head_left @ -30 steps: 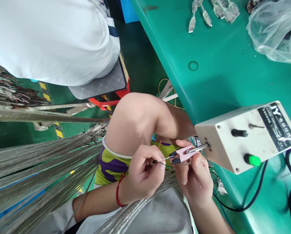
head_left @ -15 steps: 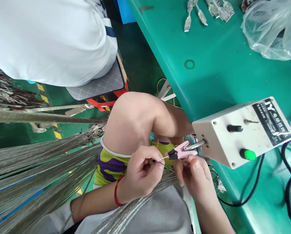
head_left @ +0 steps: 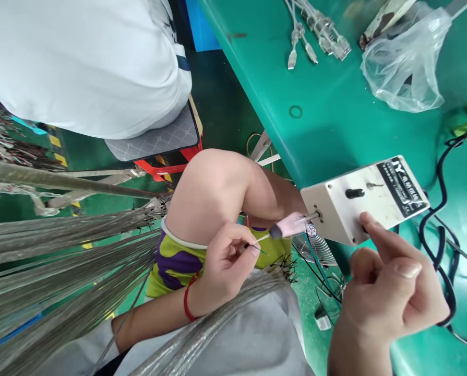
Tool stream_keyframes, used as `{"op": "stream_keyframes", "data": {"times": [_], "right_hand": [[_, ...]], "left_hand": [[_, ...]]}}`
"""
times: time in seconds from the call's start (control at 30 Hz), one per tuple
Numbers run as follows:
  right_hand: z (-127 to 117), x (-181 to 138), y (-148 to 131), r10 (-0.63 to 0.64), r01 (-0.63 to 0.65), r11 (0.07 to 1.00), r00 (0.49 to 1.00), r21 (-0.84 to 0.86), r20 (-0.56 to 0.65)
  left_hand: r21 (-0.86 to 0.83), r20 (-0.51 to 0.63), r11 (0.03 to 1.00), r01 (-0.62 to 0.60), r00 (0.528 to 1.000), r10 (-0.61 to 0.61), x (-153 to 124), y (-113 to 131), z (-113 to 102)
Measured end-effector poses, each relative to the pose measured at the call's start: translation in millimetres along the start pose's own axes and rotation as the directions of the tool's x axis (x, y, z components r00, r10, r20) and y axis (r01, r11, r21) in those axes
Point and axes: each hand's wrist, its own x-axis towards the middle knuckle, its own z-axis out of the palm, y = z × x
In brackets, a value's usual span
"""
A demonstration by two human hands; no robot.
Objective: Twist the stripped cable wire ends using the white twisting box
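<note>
My left hand [head_left: 227, 261] pinches the end of a thin cable between thumb and fingertips. Fine coloured wires [head_left: 261, 250] poke out past the fingers. A pale strand [head_left: 263, 238] runs from the pinch to the dark tips of a pink clip [head_left: 291, 225]. That clip is blurred and sits on the metal shaft [head_left: 313, 214] of a white box [head_left: 337, 209] labelled JY. My right hand [head_left: 393, 292] holds nothing; its index finger is stretched out, with the fingertip on the box where the green button was visible, now covered. Its other fingers are curled.
Grey cables [head_left: 233, 303] lie across my lap, with more bundles [head_left: 80, 266] at the left. USB cables [head_left: 321, 34] and a plastic bag [head_left: 405, 68] lie on the green table [head_left: 264, 68]. A person in white [head_left: 88, 68] sits at upper left. A fan [head_left: 315, 245] stands below.
My right hand has left the clip and moved right, onto the box's button. The clip has gone from sharp to blurred. My left hand keeps its pinch on the cable.
</note>
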Motion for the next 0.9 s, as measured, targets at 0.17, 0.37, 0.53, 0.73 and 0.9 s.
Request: {"op": "stream_keyframes", "data": {"times": [0.17,0.37,0.53,0.73,0.9], "right_hand": [[-1,-11,-7,0.024,-0.017,0.99,0.999,0.142,-0.043],[-7,-46,-15,0.063,-0.098,0.979,0.98,0.181,0.19],[2,-55,-12,0.275,-0.475,0.864,0.723,0.168,0.633],[19,-43,4,0.445,-0.701,0.662,0.652,0.265,0.614],[30,-28,0,0.467,-0.793,0.53,0.569,0.301,0.676]], "left_hand": [[0.011,-0.043,1.0,-0.019,0.999,0.02,-8,-2,-6],[0.076,-0.029,0.988,-0.133,0.99,0.136,-10,4,-7],[0.129,0.021,0.97,-0.207,0.978,0.206,-3,11,-5],[0.229,0.06,0.94,-0.252,0.968,0.244,3,12,-10],[0.26,0.063,0.93,-0.262,0.965,0.254,8,12,-10]]}}
